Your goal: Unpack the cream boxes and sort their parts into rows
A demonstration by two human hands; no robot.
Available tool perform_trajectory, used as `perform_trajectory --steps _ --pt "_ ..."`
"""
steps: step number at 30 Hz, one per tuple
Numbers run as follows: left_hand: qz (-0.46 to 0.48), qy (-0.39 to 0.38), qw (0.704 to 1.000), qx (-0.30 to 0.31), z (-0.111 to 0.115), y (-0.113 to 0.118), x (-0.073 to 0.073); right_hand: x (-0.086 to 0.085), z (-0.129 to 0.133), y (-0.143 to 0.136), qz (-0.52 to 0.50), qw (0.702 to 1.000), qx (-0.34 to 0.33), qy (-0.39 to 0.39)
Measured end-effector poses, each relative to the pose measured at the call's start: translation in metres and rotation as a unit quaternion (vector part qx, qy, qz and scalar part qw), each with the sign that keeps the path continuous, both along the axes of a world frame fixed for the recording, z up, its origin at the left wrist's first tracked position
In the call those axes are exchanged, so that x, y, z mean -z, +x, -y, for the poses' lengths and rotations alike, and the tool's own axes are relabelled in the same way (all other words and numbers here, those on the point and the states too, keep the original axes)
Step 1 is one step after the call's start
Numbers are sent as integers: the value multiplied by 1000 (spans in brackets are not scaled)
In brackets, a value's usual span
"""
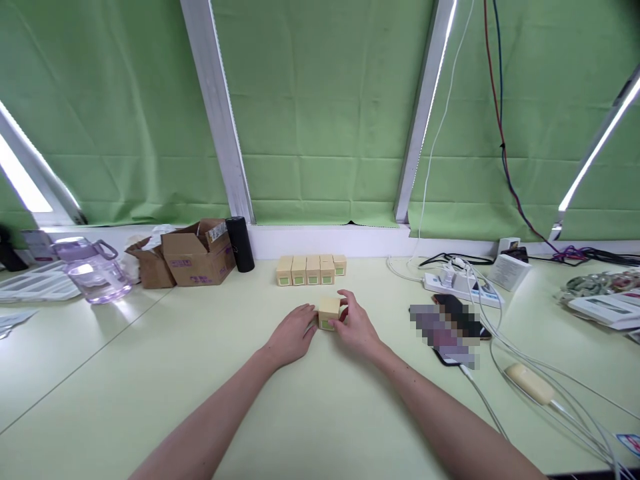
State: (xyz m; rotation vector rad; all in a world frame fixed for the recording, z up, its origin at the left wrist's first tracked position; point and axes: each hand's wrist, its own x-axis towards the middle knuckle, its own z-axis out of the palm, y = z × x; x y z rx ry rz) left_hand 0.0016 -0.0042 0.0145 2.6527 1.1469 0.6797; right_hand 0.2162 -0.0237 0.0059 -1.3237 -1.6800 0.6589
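Note:
A small cream-coloured cardboard box [329, 307] with a green label on its front stands on the table in front of me. My right hand [356, 325] grips it from the right, the thumb at its front and the fingers behind its right side. On the other side, my left hand [295, 335] rests on the table with fingers stretched out, the fingertips at or against the box's left face. Beyond both hands, several boxes of the same kind [306, 270] stand side by side in a row, the rightmost set slightly farther back.
Two brown cartons [200, 257], a black cylinder [240, 244] and a clear purple water bottle [95, 272] stand at the back left. To the right lie phones [453, 313], a white power strip [463, 288], a cream computer mouse-shaped object [529, 383] and loose white cables.

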Motion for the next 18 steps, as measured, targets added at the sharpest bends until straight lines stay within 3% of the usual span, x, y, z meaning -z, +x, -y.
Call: perform_trajectory --steps 10,18 --pt "-12 2 1000 -14 0 0 -2 15 -6 10 -67 997 -42 -24" --pt "17 -7 998 -57 1 -1 -4 13 -4 9 -69 997 -42 -15"
